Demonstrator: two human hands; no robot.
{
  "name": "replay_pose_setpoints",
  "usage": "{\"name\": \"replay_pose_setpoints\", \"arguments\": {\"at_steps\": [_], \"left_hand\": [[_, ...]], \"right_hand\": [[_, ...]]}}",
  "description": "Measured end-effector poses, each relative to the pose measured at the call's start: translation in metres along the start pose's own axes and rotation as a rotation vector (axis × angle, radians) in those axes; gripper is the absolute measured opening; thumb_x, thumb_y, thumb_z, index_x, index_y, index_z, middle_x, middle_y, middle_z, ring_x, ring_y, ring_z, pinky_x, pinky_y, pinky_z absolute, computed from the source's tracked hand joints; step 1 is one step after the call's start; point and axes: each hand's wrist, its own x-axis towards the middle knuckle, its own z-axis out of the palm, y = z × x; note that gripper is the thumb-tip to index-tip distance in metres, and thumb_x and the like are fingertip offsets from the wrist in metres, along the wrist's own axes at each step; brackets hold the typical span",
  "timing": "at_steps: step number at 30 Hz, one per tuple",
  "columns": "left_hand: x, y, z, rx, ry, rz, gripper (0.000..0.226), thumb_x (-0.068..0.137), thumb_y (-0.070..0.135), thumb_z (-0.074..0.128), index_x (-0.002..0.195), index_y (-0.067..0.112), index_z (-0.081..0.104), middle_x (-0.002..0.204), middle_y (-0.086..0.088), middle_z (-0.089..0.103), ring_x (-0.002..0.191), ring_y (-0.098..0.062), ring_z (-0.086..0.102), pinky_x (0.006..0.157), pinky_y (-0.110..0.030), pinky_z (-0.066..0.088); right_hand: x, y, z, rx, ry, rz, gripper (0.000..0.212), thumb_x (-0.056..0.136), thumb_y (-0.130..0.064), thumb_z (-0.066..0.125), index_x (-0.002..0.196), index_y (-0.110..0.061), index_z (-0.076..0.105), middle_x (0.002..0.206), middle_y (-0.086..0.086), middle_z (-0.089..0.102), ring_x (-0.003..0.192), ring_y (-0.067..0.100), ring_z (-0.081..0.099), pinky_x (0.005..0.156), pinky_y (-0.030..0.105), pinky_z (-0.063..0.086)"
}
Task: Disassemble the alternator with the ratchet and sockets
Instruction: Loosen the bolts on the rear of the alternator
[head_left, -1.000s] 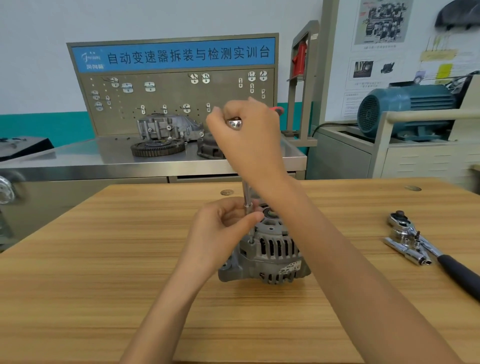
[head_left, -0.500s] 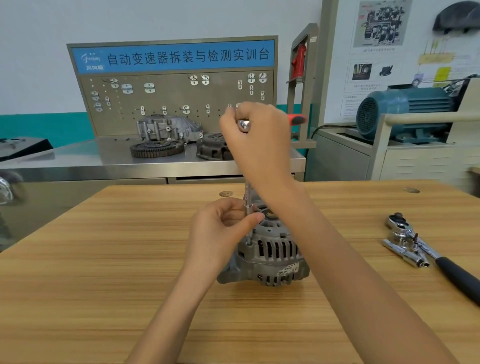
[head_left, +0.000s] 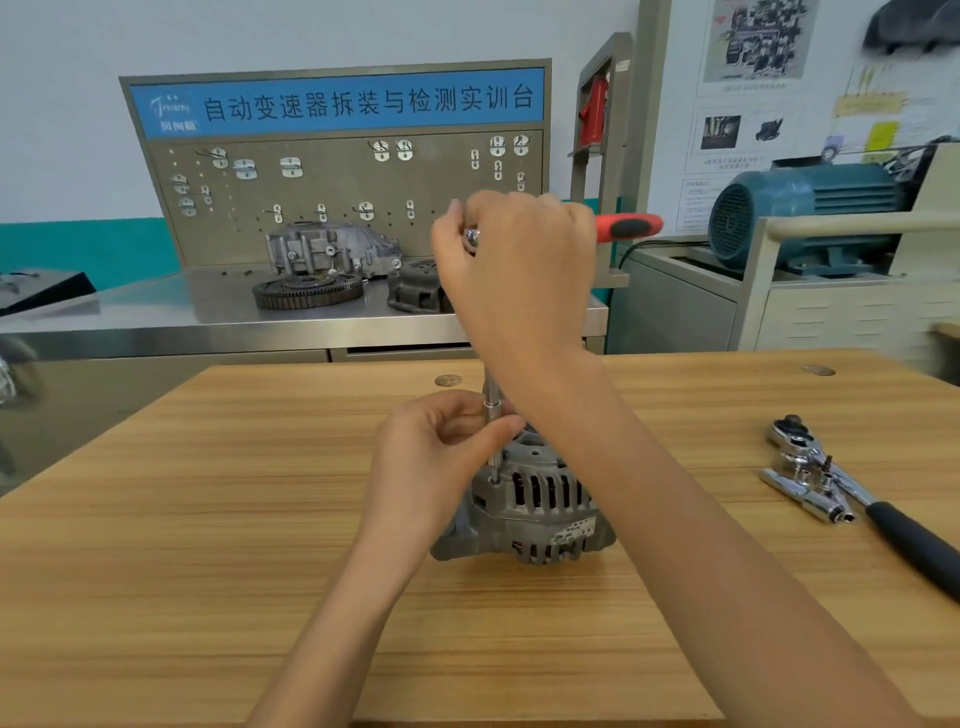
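A grey alternator (head_left: 540, 514) stands on the wooden table (head_left: 208, 519), in the middle. A thin chrome extension bar with a socket (head_left: 492, 415) rises upright from a bolt on the alternator's top left. My left hand (head_left: 441, 447) pinches that bar low down. My right hand (head_left: 519, 265) grips the head of a ratchet with a red and black handle (head_left: 628, 227) at the bar's top; the handle sticks out to the right. My right forearm hides part of the alternator's top.
A second ratchet with a black handle (head_left: 852, 483) and loose chrome sockets (head_left: 810, 493) lie on the table at the right. Behind stands a steel bench (head_left: 156, 317) with a gear ring (head_left: 306, 291) and housings, and a teal motor (head_left: 805, 213) at the back right.
My right hand has swung the ratchet so that its red handle now sticks out farther to the right. My left hand stays on the bar.
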Motion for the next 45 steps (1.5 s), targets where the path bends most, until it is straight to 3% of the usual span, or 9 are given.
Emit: {"name": "replay_pose_setpoints", "arguments": {"at_steps": [10, 13, 16, 18, 22, 29, 33, 37, 45], "left_hand": [[-0.001, 0.005, -0.004, -0.023, -0.078, -0.009, 0.013, 0.084, 0.019, 0.07, 0.094, 0.027, 0.071, 0.084, 0.005, 0.076, 0.086, -0.005, 0.07, 0.079, -0.023, 0.056], [0.0, 0.003, -0.003, -0.015, -0.031, -0.019, 0.01, 0.081, 0.017, 0.074, 0.09, 0.019, 0.073, 0.076, 0.001, 0.075, 0.079, -0.01, 0.071, 0.077, -0.027, 0.056], [0.002, 0.0, -0.001, 0.009, 0.013, 0.005, 0.017, 0.076, 0.017, 0.072, 0.091, 0.009, 0.072, 0.059, 0.003, 0.065, 0.066, -0.014, 0.063, 0.077, -0.037, 0.055], [0.003, -0.001, -0.001, 0.024, 0.022, 0.022, 0.017, 0.075, 0.018, 0.071, 0.089, 0.008, 0.072, 0.056, 0.01, 0.059, 0.06, -0.006, 0.057, 0.068, -0.029, 0.053], [-0.001, 0.004, -0.003, -0.016, -0.06, 0.002, 0.017, 0.083, 0.015, 0.071, 0.1, 0.017, 0.072, 0.082, 0.006, 0.074, 0.078, 0.0, 0.068, 0.066, -0.008, 0.049], [-0.001, 0.006, -0.006, -0.027, -0.1, -0.025, 0.015, 0.086, 0.016, 0.068, 0.095, 0.028, 0.069, 0.091, 0.005, 0.075, 0.09, -0.004, 0.07, 0.088, -0.032, 0.056], [0.001, 0.002, -0.003, -0.026, -0.031, -0.049, 0.02, 0.082, 0.015, 0.072, 0.102, 0.013, 0.072, 0.087, -0.001, 0.076, 0.088, -0.011, 0.071, 0.089, -0.04, 0.055], [0.005, -0.002, 0.0, -0.005, 0.005, -0.037, 0.028, 0.082, 0.013, 0.071, 0.108, 0.003, 0.07, 0.082, -0.006, 0.074, 0.083, -0.016, 0.071, 0.085, -0.043, 0.057], [0.002, 0.004, -0.004, 0.019, -0.164, 0.006, 0.01, 0.087, 0.019, 0.068, 0.095, 0.026, 0.07, 0.086, -0.017, 0.073, 0.093, -0.025, 0.069, 0.089, -0.038, 0.055]], "right_hand": [[0.01, 0.011, -0.002, 1.147, -0.384, 0.238, 0.05, 0.094, -0.003, 0.048, 0.045, -0.011, 0.041, 0.048, 0.002, 0.038, 0.061, 0.018, 0.042, 0.074, 0.015, 0.044], [0.004, 0.003, 0.0, 0.891, -0.201, 0.162, 0.048, 0.092, -0.006, 0.05, 0.047, -0.013, 0.035, 0.048, -0.002, 0.027, 0.052, 0.01, 0.03, 0.057, 0.017, 0.032], [-0.002, -0.004, 0.0, 0.008, -0.06, 0.009, 0.032, 0.095, -0.025, 0.043, 0.064, -0.021, 0.049, 0.059, -0.006, 0.039, 0.065, 0.014, 0.038, 0.073, 0.028, 0.028], [-0.001, -0.005, -0.002, -0.062, -0.059, 0.014, 0.031, 0.096, -0.028, 0.041, 0.069, -0.02, 0.054, 0.064, -0.005, 0.044, 0.07, 0.017, 0.041, 0.078, 0.03, 0.028], [0.007, 0.002, -0.001, 0.541, -0.202, 0.066, 0.048, 0.092, -0.014, 0.053, 0.047, -0.019, 0.037, 0.045, -0.01, 0.031, 0.052, 0.009, 0.033, 0.065, 0.022, 0.03], [0.011, 0.004, 0.001, 1.234, -0.403, 0.32, 0.059, 0.093, -0.003, 0.049, 0.038, -0.023, 0.048, 0.044, -0.007, 0.046, 0.072, 0.022, 0.054, 0.078, 0.024, 0.049], [0.004, 0.001, 0.006, 0.831, -0.159, 0.247, 0.045, 0.092, -0.007, 0.051, 0.049, -0.007, 0.042, 0.047, 0.0, 0.033, 0.054, 0.012, 0.035, 0.06, 0.023, 0.035], [0.0, -0.003, 0.004, 0.011, 0.0, 0.063, 0.034, 0.095, -0.025, 0.045, 0.061, -0.018, 0.042, 0.056, -0.006, 0.039, 0.063, 0.016, 0.039, 0.076, 0.03, 0.031], [0.013, 0.008, 0.0, 1.161, -0.388, 0.298, 0.05, 0.094, -0.005, 0.047, 0.045, -0.014, 0.039, 0.048, 0.0, 0.039, 0.059, 0.015, 0.043, 0.073, 0.009, 0.047]]}}
